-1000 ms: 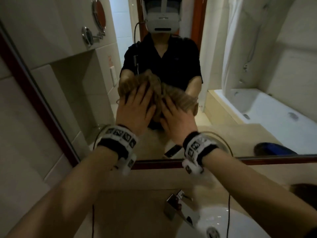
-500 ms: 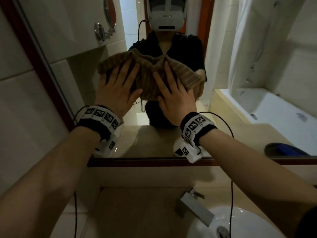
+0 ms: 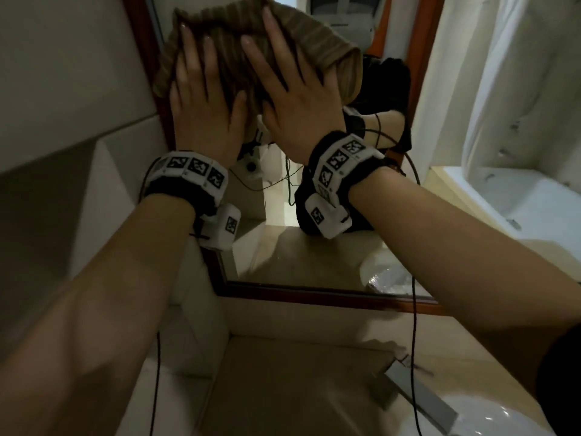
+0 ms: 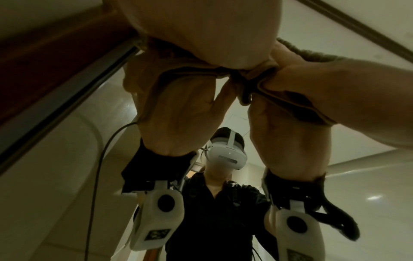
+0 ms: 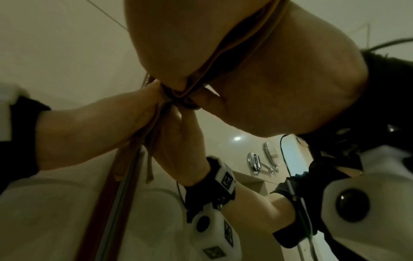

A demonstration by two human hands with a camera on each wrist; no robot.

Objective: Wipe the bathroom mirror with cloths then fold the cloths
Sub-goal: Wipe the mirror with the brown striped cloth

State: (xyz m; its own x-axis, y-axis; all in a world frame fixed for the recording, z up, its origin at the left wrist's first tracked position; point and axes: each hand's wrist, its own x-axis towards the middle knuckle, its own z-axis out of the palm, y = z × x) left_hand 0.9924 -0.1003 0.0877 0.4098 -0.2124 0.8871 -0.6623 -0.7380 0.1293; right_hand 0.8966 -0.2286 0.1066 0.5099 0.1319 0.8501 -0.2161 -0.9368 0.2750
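A brown ribbed cloth (image 3: 317, 36) lies flat against the mirror (image 3: 314, 253), high up beside its red-brown left frame (image 3: 147, 51). My left hand (image 3: 201, 92) presses on the cloth's left part with straight, spread fingers. Beside it, my right hand (image 3: 292, 96) presses the right part the same way. In the left wrist view the cloth (image 4: 190, 70) is squeezed between my palm and the glass. The right wrist view shows the cloth (image 5: 241, 44) under my right palm. The cloth's top edge runs out of the head view.
The mirror's lower frame (image 3: 314, 297) runs above a beige counter (image 3: 298, 388). A metal faucet (image 3: 421, 401) and a white basin (image 3: 478, 420) sit at the lower right. A tiled wall (image 3: 63, 121) stands close on the left. The glass reflects a bathtub (image 3: 518, 199).
Both hands have slid the cloth up and to the left across the glass, from the mirror's middle to the left frame.
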